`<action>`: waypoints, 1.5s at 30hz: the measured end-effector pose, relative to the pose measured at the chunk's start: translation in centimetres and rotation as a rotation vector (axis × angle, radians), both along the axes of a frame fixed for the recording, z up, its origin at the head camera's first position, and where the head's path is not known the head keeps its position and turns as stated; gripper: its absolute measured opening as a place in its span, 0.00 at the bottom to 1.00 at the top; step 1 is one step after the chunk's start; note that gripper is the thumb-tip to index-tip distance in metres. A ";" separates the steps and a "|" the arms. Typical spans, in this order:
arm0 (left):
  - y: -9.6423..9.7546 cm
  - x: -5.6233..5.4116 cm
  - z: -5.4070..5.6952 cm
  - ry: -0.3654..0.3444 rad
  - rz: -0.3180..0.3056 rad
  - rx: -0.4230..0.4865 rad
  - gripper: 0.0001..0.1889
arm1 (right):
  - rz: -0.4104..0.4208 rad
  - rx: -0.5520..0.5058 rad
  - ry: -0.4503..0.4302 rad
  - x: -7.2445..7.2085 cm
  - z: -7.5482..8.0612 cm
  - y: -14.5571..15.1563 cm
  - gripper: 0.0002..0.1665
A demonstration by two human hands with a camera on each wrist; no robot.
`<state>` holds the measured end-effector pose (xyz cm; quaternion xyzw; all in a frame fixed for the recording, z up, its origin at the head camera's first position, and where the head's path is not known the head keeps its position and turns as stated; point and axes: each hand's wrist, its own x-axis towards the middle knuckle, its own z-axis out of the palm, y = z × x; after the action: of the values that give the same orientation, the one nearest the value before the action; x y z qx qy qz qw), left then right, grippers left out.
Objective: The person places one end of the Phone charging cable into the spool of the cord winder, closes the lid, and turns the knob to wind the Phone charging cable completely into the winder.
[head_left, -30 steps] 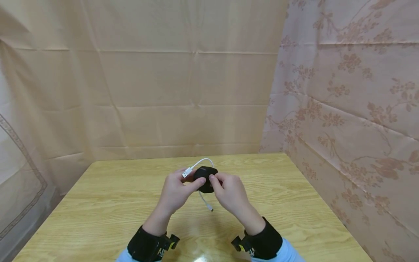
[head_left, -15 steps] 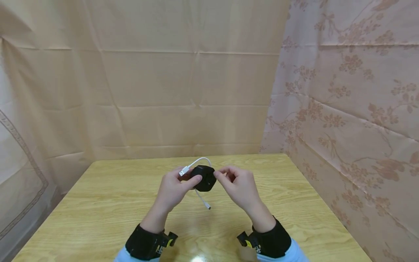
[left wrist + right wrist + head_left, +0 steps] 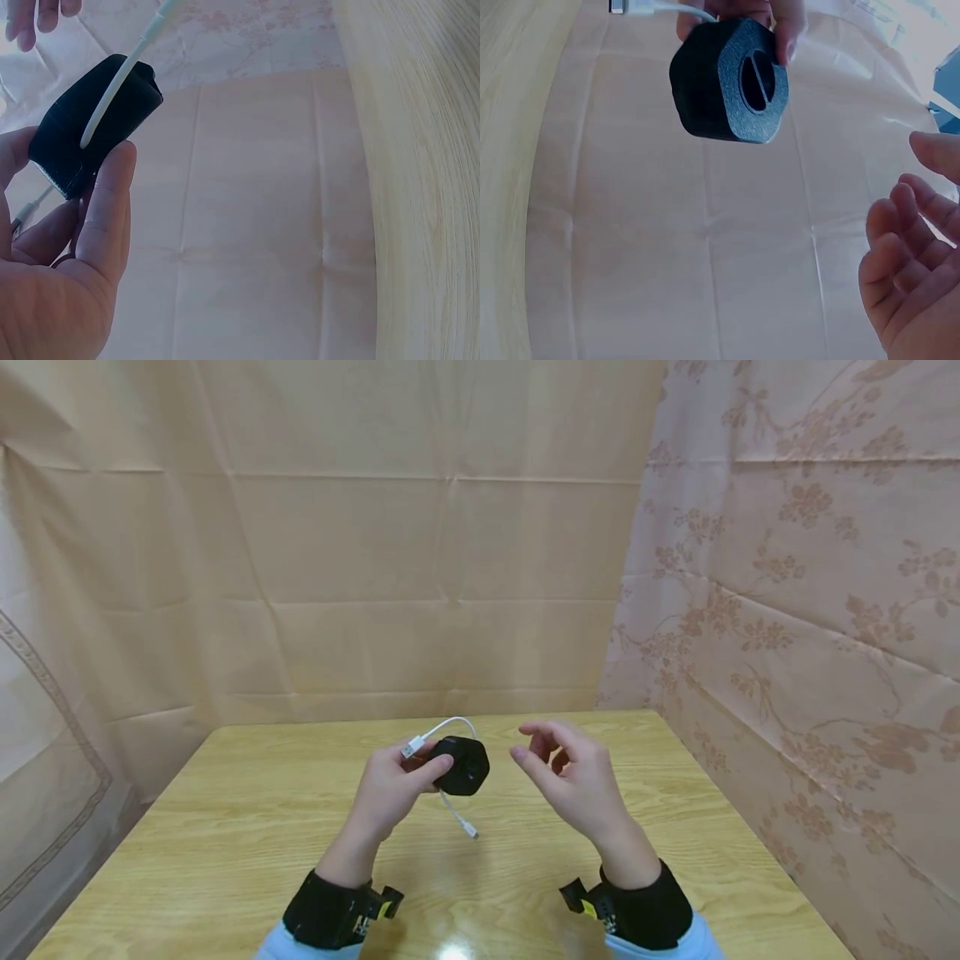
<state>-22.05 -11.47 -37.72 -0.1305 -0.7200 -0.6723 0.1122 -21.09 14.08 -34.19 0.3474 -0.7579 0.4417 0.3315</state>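
Observation:
A black, faceted cable winder (image 3: 467, 767) is held up over the table by my left hand (image 3: 386, 789), the thumb on its near face and fingers behind. White USB cable comes out at two sides: one end carries a USB-A plug (image 3: 412, 746) beside the left fingers, the other a smaller plug (image 3: 470, 831) hanging below. In the right wrist view, the winder (image 3: 731, 82) shows a round recess crossed by a bar. My right hand (image 3: 581, 781) hovers to the right, apart from the winder, fingers loosely bent and holding nothing.
The wood-grain table (image 3: 247, 860) lies under both hands. A beige curtain (image 3: 360, 552) hangs behind it, and a pink floral curtain (image 3: 795, 593) runs along the right side. Each wrist wears a black band with a small camera.
My right hand has let go of the winder and moved off to the right. The left hand, still gripping the winder, has shifted slightly left.

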 end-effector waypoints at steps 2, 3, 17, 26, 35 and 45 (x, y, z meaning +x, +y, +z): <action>-0.1 0.0 0.0 -0.009 -0.008 0.000 0.15 | -0.001 0.009 0.034 0.0 0.1 0.1 0.17; -0.1 0.0 0.0 -0.015 -0.010 -0.001 0.15 | 0.002 0.012 0.055 -0.1 0.1 0.2 0.18; -0.1 -0.1 -0.1 -0.080 -0.077 -0.005 0.14 | -0.065 0.344 0.451 -0.9 0.1 0.1 0.22; 0.1 -0.2 -0.4 -0.101 -0.085 -0.051 0.14 | -0.036 0.470 0.461 -1.7 -1.3 -0.8 0.17; 0.5 0.0 -0.2 -0.091 -0.124 -0.095 0.15 | -0.056 0.523 0.449 -2.2 -2.9 -2.4 0.10; 0.7 0.4 -0.1 -0.051 -0.155 -0.080 0.14 | -0.133 0.450 0.444 -2.1 -3.3 -2.6 0.10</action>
<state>-21.64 -10.77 -37.85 -0.1730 -0.7368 -0.6526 0.0361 -23.22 11.46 -37.50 0.4494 -0.7668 0.1539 0.4317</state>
